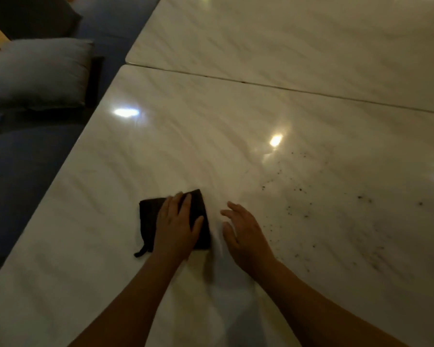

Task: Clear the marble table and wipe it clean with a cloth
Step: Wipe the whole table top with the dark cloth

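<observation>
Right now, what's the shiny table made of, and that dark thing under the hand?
The table looks like polished marble or similar stone: pale with grey veins, mirroring lamps. The dark cloth seems soft woven fabric, matte, folded, with a small loop at its corner.

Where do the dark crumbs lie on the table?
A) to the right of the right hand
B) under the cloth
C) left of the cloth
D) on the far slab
A: the crumbs are scattered on the table beyond the right hand, away from the cloth.
</observation>
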